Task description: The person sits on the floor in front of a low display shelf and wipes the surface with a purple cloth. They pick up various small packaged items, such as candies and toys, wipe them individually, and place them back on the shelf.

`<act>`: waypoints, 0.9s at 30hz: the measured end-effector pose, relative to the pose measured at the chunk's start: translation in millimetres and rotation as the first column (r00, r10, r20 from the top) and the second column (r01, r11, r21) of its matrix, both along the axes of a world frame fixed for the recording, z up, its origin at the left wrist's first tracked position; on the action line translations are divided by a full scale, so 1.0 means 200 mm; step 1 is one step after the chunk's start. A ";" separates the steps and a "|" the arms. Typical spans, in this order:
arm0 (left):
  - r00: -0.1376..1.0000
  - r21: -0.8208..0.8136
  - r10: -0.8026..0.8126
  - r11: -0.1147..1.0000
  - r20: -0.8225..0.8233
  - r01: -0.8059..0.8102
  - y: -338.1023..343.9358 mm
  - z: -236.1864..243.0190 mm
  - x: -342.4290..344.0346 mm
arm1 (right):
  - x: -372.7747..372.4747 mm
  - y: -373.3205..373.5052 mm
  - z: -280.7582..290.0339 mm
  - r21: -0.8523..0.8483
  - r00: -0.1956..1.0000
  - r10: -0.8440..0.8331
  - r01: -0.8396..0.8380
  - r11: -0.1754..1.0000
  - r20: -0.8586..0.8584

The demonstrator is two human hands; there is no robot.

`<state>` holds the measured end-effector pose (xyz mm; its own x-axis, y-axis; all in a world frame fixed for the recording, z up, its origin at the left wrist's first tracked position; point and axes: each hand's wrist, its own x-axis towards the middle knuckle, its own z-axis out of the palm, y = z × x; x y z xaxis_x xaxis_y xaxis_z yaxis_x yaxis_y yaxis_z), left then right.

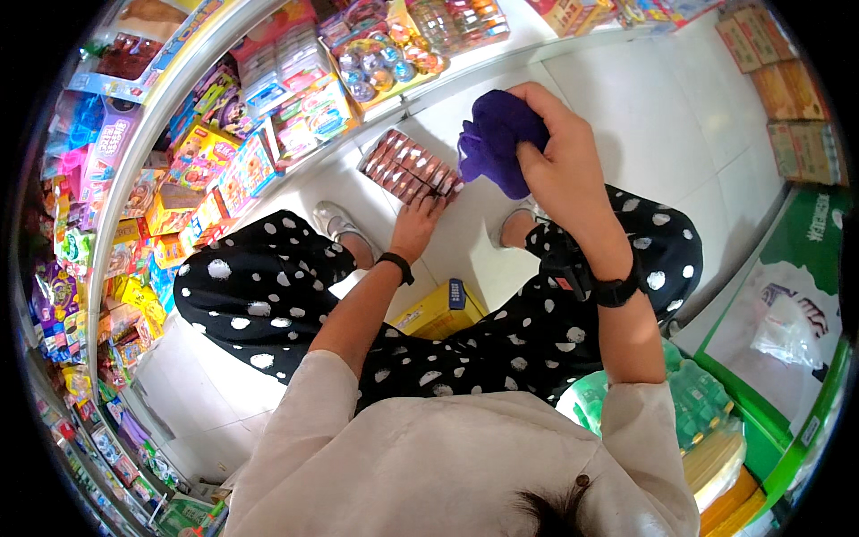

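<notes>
A bunched purple cloth (501, 134) is gripped in my right hand (565, 157), thumb on one side and fingers behind it. My left hand (419, 225) rests its fingertips on the near edge of a box of small brown and white packets (407, 168). That box sits on the floor in front of me, beside the shelf base. The fingers of my left hand are partly bent, and its palm faces down. The cloth hangs above the floor to the right of the box, apart from it.
A shelf of colourful snack boxes (322, 116) curves along the front and left. My knees spread either side of a yellow carton (440, 309). Brown cartons (783, 89) are stacked at far right. A green box (769, 313) and green shrink-wrapped bottles (698, 403) stand by my right side.
</notes>
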<state>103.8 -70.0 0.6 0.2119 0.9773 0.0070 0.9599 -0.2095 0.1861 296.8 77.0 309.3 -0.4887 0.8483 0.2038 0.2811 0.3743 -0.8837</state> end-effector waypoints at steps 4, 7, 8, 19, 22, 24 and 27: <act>0.991 0.067 0.018 0.997 0.134 -0.027 0.01 0.01 -0.03 | 0.00 0.01 -0.02 -0.017 1.000 0.006 -0.006 1.000 -0.017; 0.904 0.000 0.200 0.976 0.378 -0.216 0.04 0.13 -0.05 | 0.03 0.01 -0.02 -0.014 0.999 -0.033 0.033 0.999 0.017; 0.851 -0.040 0.339 0.935 0.401 -0.353 0.05 0.12 -0.07 | 0.03 0.00 -0.02 -0.009 0.999 -0.039 0.039 0.999 0.019; 0.780 -0.057 0.541 0.831 0.316 -0.553 0.14 -0.04 -0.26 | 0.01 0.02 -0.07 -0.005 0.995 -0.047 0.047 0.999 0.089; 0.846 0.009 0.487 0.866 0.215 -0.501 0.13 -0.01 -0.28 | 0.00 0.01 -0.08 -0.099 0.995 -0.093 0.097 0.990 0.046; 0.833 0.042 0.491 0.855 0.255 -0.517 0.14 0.02 -0.30 | -0.01 0.02 -0.11 -0.244 0.996 -0.087 0.088 0.966 0.014; 0.727 0.072 0.520 0.790 0.448 -0.609 0.15 0.11 -0.35 | -0.02 0.05 -0.19 -0.368 0.996 -0.082 0.069 0.927 -0.020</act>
<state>34.4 -40.5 22.2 -0.4437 0.8796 0.1715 0.7665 0.2734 0.5811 293.8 86.3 271.1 -0.4185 0.9011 -0.1132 0.2626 0.0008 -0.9649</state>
